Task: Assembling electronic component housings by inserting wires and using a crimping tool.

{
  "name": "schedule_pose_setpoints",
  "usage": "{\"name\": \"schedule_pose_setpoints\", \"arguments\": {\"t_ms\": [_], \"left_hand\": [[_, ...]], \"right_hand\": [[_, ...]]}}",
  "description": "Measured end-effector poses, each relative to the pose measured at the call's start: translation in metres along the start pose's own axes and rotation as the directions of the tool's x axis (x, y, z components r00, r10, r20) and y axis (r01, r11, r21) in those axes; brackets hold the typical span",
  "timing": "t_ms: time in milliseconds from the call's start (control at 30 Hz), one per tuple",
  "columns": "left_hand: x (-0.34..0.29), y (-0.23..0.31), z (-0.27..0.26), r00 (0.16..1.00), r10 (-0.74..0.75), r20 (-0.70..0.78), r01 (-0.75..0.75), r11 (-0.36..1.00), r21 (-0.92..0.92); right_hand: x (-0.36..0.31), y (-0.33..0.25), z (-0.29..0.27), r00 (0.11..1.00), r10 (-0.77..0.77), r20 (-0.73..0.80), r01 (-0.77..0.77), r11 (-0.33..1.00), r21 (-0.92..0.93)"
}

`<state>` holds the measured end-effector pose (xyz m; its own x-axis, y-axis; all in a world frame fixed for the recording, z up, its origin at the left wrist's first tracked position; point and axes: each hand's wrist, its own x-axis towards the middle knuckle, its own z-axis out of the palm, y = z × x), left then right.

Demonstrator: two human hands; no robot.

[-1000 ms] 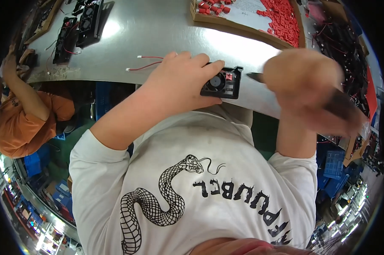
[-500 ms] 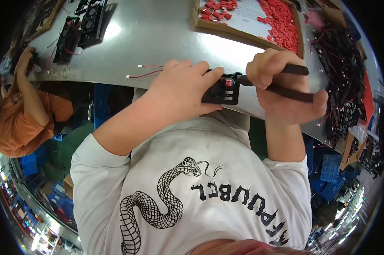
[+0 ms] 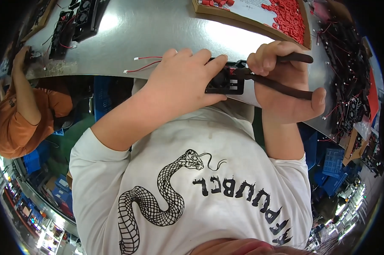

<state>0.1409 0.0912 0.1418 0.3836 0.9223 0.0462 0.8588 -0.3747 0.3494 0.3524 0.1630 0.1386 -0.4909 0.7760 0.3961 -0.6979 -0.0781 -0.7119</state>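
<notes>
My left hand (image 3: 179, 76) is closed around a black fan in a plastic frame (image 3: 219, 80), keeping it flat at the table's near edge. Two thin wires (image 3: 146, 64) with white plugs stick out left of that hand. In my right hand (image 3: 279, 105) are pliers (image 3: 281, 86) with dark handles, spread apart between fingers and thumb. Their jaws lie over the right end of the fan frame, at a small red piece that they mostly cover. Whether the jaws grip it I cannot tell.
A cardboard tray (image 3: 247, 26) with many small red parts (image 3: 289, 25) stands at the far right. Black fan units with wires (image 3: 347, 80) are heaped along the right side. More fan units (image 3: 83, 19) lie far left, where a co-worker in orange (image 3: 28, 110) sits.
The pliers' jaws have moved left over the fan frame and now cover most of the red piece. The handles are spread wider. The whole view has shifted slightly.
</notes>
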Motion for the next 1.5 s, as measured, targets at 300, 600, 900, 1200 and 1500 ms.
{"name": "schedule_pose_setpoints", "arguments": {"t_ms": [300,600,900,1200,1500], "left_hand": [[0.0,0.0,0.0,1.0,0.006,0.003,-0.006,1.0,0.014],[0.002,0.002,-0.001,1.0,0.004,0.008,-0.004,1.0,-0.009],[0.002,0.003,-0.002,1.0,0.003,0.021,-0.003,1.0,0.004],[0.001,0.004,-0.002,1.0,-0.005,0.023,0.005,1.0,-0.001],[0.001,0.003,-0.002,1.0,-0.004,0.018,0.004,1.0,0.011]], "right_hand": [[0.002,-0.005,0.004,1.0,0.01,-0.001,-0.01,0.996,-0.091],[0.001,-0.006,0.005,1.0,-0.018,0.0,0.018,0.999,-0.042],[0.001,-0.005,-0.008,0.996,-0.013,0.091,0.009,0.999,0.042],[-0.001,-0.008,0.009,0.999,0.027,-0.037,-0.029,0.998,-0.064],[-0.001,-0.004,-0.001,0.997,-0.027,0.069,0.029,0.999,-0.029]]}}
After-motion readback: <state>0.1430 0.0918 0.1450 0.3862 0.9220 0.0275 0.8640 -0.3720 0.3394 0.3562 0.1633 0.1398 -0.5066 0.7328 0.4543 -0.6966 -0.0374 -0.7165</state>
